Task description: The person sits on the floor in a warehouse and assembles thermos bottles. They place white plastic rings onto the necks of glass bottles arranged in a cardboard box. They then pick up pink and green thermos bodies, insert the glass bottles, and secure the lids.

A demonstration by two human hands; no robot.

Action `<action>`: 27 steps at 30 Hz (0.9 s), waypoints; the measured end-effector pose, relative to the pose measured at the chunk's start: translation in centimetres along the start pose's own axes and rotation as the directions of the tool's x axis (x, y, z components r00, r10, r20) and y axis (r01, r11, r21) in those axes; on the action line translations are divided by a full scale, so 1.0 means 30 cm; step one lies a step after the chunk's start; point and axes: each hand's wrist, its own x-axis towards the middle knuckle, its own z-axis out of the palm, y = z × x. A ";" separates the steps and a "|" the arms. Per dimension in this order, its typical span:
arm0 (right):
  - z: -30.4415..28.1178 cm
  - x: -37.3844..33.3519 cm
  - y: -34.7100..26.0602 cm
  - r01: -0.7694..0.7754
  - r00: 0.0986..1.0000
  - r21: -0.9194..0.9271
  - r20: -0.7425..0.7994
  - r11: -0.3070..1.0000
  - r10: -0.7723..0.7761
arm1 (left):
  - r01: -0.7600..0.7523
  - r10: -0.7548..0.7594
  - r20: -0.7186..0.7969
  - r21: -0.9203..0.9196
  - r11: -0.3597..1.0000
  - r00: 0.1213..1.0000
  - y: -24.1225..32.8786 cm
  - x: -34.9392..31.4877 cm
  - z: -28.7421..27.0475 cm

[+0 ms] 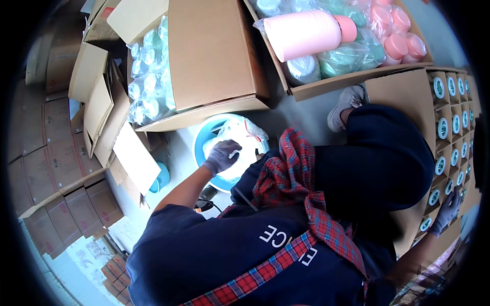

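My left hand (223,156), in a grey glove, hangs over a light blue basin (199,145) lined with a clear plastic bag (253,130). Its fingers curl in around something small and whitish at the tips, too small to name. White contents fill the basin, too bright to tell apart. Far to the right, my gloved right hand (447,214) rests at a divided carton (400,92). Its fingers reach forward, apart, over the cells, beside round white-rimmed pieces with greenish centres (434,197). Nothing shows in that hand.
A pink bottle (306,34) lies on wrapped green, white and pink bottles in an open box (352,84). Another open box (212,51) holds wrapped pale bottles (148,86). Stacked cartons (38,168) and loose cardboard (135,158) stand at the left, near a small teal bucket (161,177).
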 end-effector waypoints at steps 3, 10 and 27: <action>-0.142 -0.097 -0.242 -0.098 0.995 -0.018 0.023 0.995 0.098 | 0.302 -0.380 0.170 0.357 0.884 0.909 -0.042 0.031 0.138; -0.294 -0.384 -0.215 -0.353 0.933 0.041 0.084 0.935 0.349 | 0.408 -0.417 -0.075 -0.110 0.906 0.906 -0.236 0.044 0.205; -0.275 -0.562 -0.401 -0.288 0.958 0.128 0.021 0.949 0.287 | 0.364 -0.434 -0.233 -0.288 0.886 0.870 -0.210 0.034 0.145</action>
